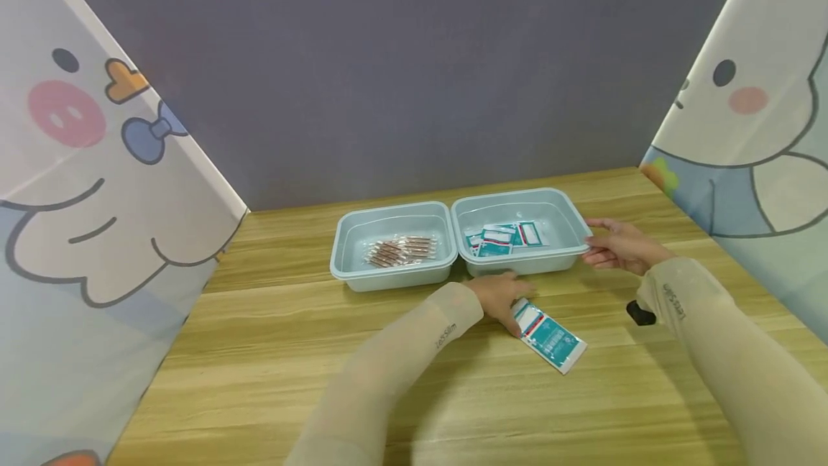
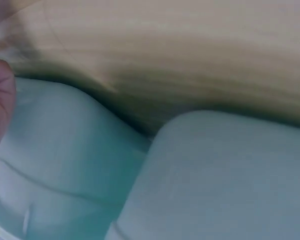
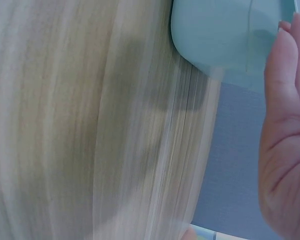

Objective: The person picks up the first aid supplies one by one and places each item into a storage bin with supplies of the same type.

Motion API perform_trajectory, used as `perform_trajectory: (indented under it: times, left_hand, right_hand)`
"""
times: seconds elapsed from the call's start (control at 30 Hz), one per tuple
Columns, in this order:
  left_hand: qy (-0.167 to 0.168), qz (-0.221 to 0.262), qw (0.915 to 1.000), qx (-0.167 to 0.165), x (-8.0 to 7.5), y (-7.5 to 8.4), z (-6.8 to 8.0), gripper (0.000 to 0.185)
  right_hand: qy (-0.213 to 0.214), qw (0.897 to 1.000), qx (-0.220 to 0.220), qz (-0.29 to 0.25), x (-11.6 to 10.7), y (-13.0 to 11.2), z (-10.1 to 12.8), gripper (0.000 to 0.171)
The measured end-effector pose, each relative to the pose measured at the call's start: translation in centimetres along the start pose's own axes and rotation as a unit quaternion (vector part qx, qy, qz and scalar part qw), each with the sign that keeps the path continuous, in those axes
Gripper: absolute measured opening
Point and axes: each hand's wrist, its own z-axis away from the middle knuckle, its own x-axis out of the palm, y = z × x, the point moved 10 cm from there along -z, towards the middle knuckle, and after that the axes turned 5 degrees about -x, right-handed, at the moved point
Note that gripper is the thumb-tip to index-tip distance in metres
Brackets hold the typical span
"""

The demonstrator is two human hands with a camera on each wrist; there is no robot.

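In the head view my left hand (image 1: 498, 297) is over the table in front of the tubs. Its thumb and spread fingers lie at the near-left end of a flat teal and white packet (image 1: 555, 340) with a red stripe. At the right end of the right pale blue tub (image 1: 517, 260) is my right hand (image 1: 621, 246), fingers extended and touching its rim. Similar teal and white packets (image 1: 497, 239) lie inside that tub. The right wrist view shows the straight fingers (image 3: 282, 75) beside the tub. Part of the left hand shows at the left wrist view's edge; the packet is out of sight there.
A second pale blue tub (image 1: 399, 279) stands close on the left, holding several thin brown sticks (image 1: 401, 251) in clear wrapping. A grey panel (image 1: 414, 78) rises behind the wooden table (image 1: 272, 351). Cartoon-printed panels (image 1: 116, 185) flank both sides.
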Motion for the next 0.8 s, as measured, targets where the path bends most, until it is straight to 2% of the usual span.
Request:
perform_trajectory:
  times: [0.3, 0.57, 0.8]
  left_hand:
    - [0.003, -0.055, 0.9985, 0.003, 0.42, 0.65, -0.46, 0.085]
    - [0.000, -0.041, 0.9991, -0.005, 0.27, 0.59, -0.08, 0.076]
    - [0.013, -0.035, 0.9992, -0.015, 0.08, 0.70, -0.03, 0.066]
  right_hand:
    - [-0.009, 1.000, -0.008, -0.016, -0.06, 0.13, -0.37, 0.067]
    - [-0.009, 1.000, -0.011, -0.017, -0.01, 0.03, -0.31, 0.066]
    - [-0.008, 1.000, -0.009, -0.012, -0.06, 0.04, -0.19, 0.067]
